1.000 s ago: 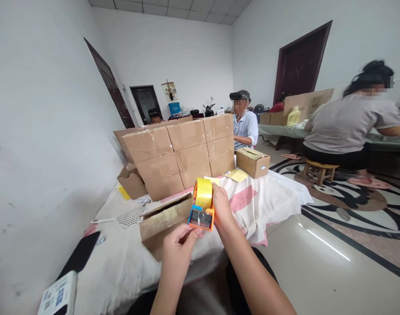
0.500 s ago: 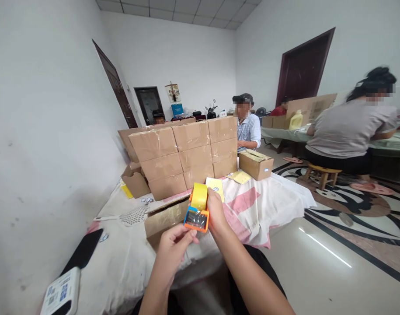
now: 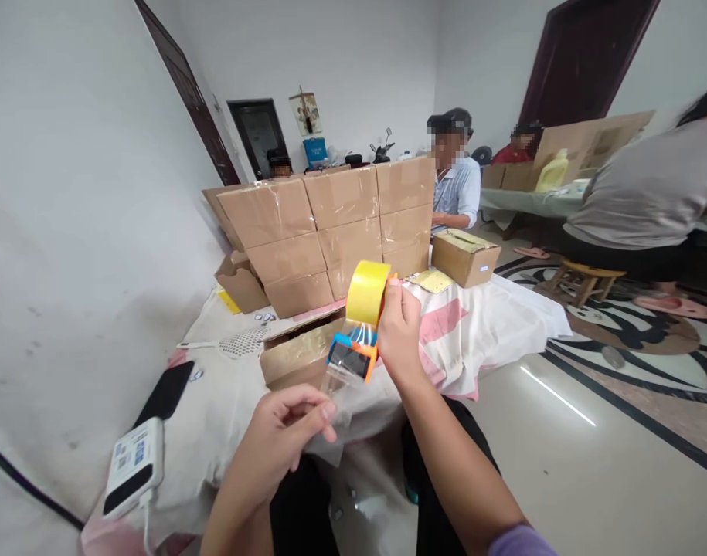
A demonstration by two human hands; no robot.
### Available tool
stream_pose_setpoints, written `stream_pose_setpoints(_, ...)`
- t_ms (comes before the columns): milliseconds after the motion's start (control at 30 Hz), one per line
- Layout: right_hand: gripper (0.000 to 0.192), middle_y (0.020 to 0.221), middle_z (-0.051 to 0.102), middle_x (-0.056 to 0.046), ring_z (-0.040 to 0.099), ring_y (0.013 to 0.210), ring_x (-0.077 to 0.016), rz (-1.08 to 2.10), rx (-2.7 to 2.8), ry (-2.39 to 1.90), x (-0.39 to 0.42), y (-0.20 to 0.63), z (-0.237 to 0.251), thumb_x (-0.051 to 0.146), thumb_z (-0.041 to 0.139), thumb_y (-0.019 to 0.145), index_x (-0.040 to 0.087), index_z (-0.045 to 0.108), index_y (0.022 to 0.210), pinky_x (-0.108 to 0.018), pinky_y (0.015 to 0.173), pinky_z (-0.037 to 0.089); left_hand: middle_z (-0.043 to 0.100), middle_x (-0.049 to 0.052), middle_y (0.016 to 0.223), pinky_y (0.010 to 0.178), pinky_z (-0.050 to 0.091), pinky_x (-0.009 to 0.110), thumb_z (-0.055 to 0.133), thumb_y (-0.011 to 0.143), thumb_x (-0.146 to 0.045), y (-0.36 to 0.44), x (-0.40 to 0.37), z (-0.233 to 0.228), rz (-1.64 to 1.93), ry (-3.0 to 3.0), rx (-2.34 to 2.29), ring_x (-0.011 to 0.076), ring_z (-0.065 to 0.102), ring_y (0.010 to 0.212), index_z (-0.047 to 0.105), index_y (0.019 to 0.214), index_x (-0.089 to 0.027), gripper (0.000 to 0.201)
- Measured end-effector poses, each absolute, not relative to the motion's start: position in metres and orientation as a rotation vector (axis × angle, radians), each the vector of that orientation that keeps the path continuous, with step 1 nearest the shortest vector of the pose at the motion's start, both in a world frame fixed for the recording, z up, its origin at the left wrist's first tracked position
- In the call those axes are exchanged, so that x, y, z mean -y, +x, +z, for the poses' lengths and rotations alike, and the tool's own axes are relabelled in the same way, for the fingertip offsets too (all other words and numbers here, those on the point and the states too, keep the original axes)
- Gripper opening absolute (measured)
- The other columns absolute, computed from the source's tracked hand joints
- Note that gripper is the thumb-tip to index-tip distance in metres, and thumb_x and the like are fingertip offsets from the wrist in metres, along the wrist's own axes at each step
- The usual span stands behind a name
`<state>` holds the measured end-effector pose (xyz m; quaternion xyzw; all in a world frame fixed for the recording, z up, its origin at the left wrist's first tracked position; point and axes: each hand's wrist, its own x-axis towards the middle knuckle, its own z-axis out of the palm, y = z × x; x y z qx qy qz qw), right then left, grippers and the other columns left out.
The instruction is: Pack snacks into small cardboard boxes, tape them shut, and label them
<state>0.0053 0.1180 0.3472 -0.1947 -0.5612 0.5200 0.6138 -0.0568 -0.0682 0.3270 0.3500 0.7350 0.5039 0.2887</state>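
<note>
Left grip (image 3: 280, 432) has drawn away toward seven o'clock, pinching glossy clear tape (image 3: 337, 384); right grip (image 3: 399, 323) holds the plastic dispenser (image 3: 349, 360), long axis slanting, round roll (image 3: 366, 293) toward one.

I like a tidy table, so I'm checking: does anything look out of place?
Perhaps what looks like a fly swatter: it lies on the cloth, left of the near box, an odd companion for tape and stacked boxes.
</note>
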Motion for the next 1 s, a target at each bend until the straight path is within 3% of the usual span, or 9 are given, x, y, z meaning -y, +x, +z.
stream_pose_setpoints(133,0.044,0.06,0.036,0.004,0.034,0.056,-0.0107,1.027,1.355,-0.406,-0.118,0.011,0.346,0.045,0.036,0.103,0.022,0.034,0.066,-0.027,0.054,0.028,0.063,0.001,0.055,0.035,0.023,0.017,0.068,0.076,-0.057,-0.058,0.067,0.324,1.345,0.905,-2.001,0.0056,0.033,0.039,0.065,0.067,-0.017,0.042)
stream_pose_setpoints(333,0.043,0.062,0.035,0.004,0.033,0.057,-0.0106,1.163,1.283,-0.382,-0.114,0.012,0.348,0.046,0.038,0.102,0.023,0.033,0.066,-0.025,0.053,0.029,0.056,0.0,0.044,0.037,0.02,0.018,0.068,0.077,-0.058,-0.055,0.052,0.314,1.453,0.929,-2.022,0.0059,0.03,0.039,0.052,0.052,-0.018,0.05)
stream_pose_setpoints(600,0.044,0.062,0.034,0.005,0.033,0.056,-0.0107,1.331,1.226,-0.451,-0.114,0.013,0.351,0.052,0.039,0.099,0.023,0.034,0.066,-0.024,0.05,0.031,0.055,-0.001,0.043,0.042,0.022,0.021,0.07,0.079,-0.052,-0.055,0.039,0.306,1.586,1.031,-1.978,0.0061,0.029,0.041,0.056,0.053,-0.017,0.046)
stream_pose_setpoints(1000,0.041,0.065,0.037,0.004,0.035,0.058,-0.0109,1.385,1.149,-0.442,-0.119,0.017,0.349,0.049,0.043,0.098,0.023,0.037,0.068,-0.024,0.052,0.033,0.055,-0.002,0.046,0.049,0.033,0.021,0.068,0.082,-0.043,-0.044,0.034,0.307,1.652,1.131,-2.122,0.0094,0.045,0.047,0.057,0.055,-0.018,0.038)
